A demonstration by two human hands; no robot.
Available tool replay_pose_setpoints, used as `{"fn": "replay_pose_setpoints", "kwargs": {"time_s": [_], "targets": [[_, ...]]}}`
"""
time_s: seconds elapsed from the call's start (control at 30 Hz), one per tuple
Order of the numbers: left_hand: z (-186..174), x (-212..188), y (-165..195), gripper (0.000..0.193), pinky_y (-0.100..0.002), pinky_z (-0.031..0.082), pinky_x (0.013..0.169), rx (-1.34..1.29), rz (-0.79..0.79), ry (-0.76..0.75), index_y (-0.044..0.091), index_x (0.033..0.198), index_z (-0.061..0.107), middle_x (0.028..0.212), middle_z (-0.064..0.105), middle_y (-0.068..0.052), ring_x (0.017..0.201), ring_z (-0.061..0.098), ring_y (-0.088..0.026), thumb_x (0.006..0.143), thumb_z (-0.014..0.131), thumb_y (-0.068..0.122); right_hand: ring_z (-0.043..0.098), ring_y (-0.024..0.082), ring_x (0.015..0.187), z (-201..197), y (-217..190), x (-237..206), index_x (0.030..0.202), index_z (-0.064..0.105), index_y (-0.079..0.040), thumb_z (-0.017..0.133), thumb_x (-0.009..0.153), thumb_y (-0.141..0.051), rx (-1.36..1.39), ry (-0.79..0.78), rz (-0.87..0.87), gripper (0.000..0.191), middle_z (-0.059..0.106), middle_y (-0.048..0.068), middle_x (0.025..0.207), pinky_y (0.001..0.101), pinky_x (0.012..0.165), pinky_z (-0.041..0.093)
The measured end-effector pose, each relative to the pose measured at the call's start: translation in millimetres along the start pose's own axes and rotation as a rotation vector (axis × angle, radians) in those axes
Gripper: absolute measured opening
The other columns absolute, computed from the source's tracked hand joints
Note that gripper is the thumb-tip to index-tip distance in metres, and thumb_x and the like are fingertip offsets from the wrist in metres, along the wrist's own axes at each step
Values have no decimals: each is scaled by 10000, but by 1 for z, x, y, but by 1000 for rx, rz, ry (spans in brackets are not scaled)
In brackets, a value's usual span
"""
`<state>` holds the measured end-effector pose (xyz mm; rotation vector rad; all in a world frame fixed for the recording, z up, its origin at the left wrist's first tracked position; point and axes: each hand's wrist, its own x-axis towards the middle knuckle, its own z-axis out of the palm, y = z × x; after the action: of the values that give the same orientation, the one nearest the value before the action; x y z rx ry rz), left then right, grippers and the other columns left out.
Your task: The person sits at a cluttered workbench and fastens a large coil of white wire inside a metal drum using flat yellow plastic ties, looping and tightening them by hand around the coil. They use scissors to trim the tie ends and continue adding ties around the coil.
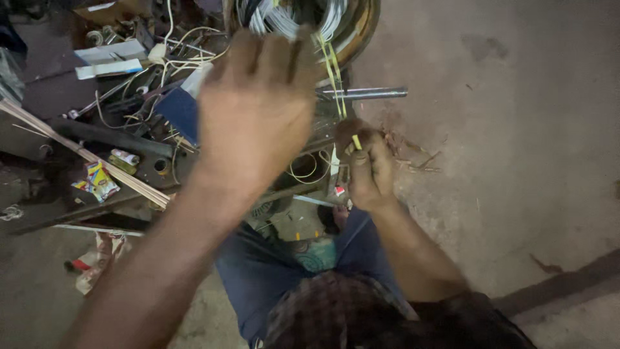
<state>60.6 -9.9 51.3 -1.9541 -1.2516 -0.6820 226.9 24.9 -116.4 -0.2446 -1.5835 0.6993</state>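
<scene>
My left hand [255, 110] is raised close to the camera, its back toward me, fingers reaching into a bundle of pale wires [284, 19] inside a round metal housing [358, 32]. Whether those fingers grip a wire is hidden behind the hand. My right hand [368, 165] sits lower and to the right, pinching a thin yellow strip [334, 71] that runs up to the wire bundle. A metal rod [368, 94] sticks out to the right just below the housing.
A cluttered heap of tools, cables and scrap [129, 97] lies at the left, with a bundle of thin sticks [84, 155] and a small colourful packet [100, 181]. Concrete floor [516, 129] spreads to the right. My knees in blue trousers [258, 271] are below.
</scene>
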Motion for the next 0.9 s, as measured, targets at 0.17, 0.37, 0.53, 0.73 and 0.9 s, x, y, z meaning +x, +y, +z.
{"fn": "replay_pose_setpoints", "kwargs": {"time_s": [0.17,0.37,0.53,0.73,0.9], "targets": [[46,26,22,319,-430,586,609,-254,-217,-32,-21,1130,626,1107,619,-204,760,714,-366,896,746,158,494,217,865,-1,-15,0,956,424,-84,436,1169,-282,-46,-41,-35,291,518,108,953,376,789,431],[75,14,19,344,-404,597,656,-190,-200,-76,-39,1148,619,1149,606,-217,817,722,-346,809,671,-15,482,198,849,0,-22,7,933,447,-74,474,1143,-243,62,-40,-38,270,495,69,898,356,746,430],[75,14,14,324,-389,588,613,-171,-130,-36,-32,1114,641,1093,636,-205,767,718,-318,796,686,7,503,186,827,6,-28,-2,919,491,-54,479,1136,-215,-48,-10,22,271,542,82,908,365,766,425],[43,29,-15,229,-485,571,650,-259,-10,-184,-3,1042,705,888,690,-220,748,696,-409,818,705,47,489,169,808,8,-25,-7,926,465,-70,503,1148,-272,-6,45,69,303,523,63,953,322,747,428],[31,36,-27,103,-462,596,674,-138,44,-402,-5,920,733,937,719,-219,788,731,-382,839,679,30,461,148,784,4,-20,-5,917,462,-86,508,1141,-250,56,-13,19,282,474,32,899,323,732,415]]}}
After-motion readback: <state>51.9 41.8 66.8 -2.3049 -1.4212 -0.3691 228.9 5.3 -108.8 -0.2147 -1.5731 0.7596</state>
